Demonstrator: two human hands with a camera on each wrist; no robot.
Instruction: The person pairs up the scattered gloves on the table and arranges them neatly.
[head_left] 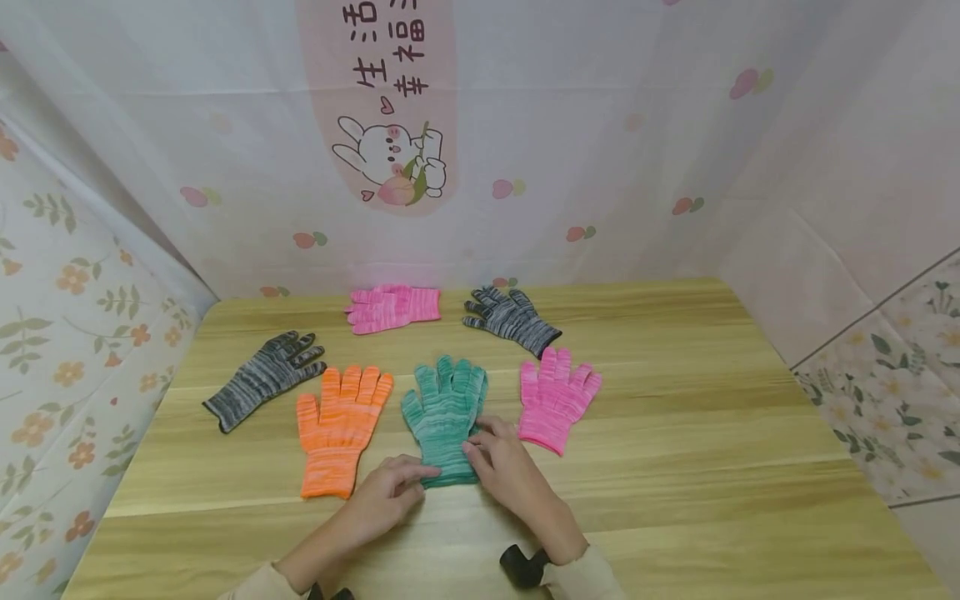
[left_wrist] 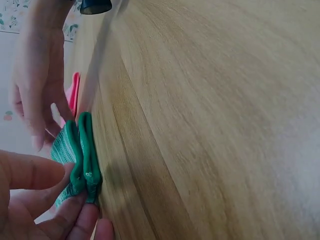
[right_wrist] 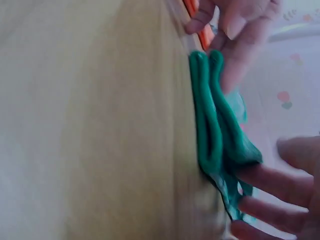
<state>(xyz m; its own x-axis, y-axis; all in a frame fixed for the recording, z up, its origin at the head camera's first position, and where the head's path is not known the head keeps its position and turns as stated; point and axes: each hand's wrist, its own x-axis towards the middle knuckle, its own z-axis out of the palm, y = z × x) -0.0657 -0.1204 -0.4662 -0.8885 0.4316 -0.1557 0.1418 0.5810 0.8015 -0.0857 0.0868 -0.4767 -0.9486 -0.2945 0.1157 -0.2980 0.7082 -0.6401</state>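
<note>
Two green knit gloves (head_left: pixel 447 421) lie stacked in the middle of the table, fingers pointing away. In both wrist views their two cuffs (left_wrist: pixel 82 155) (right_wrist: pixel 205 115) show one above the other. My left hand (head_left: pixel 386 497) touches the left corner of the cuffs, its index finger stretched over the edge. At the right side of the stack, my right hand (head_left: pixel 513 471) rests its extended fingers against the gloves. In the right wrist view the right thumb stands apart from the fingers. An orange glove (head_left: pixel 341 429) lies left of the green ones, a pink glove (head_left: pixel 555 400) to their right.
A grey-black glove (head_left: pixel 262 379) lies at the far left. Along the back are another pink glove (head_left: pixel 395 309) and a second grey-black glove (head_left: pixel 513 319). Printed cloth (head_left: pixel 562 150) hangs behind the wooden table (head_left: pixel 712 467).
</note>
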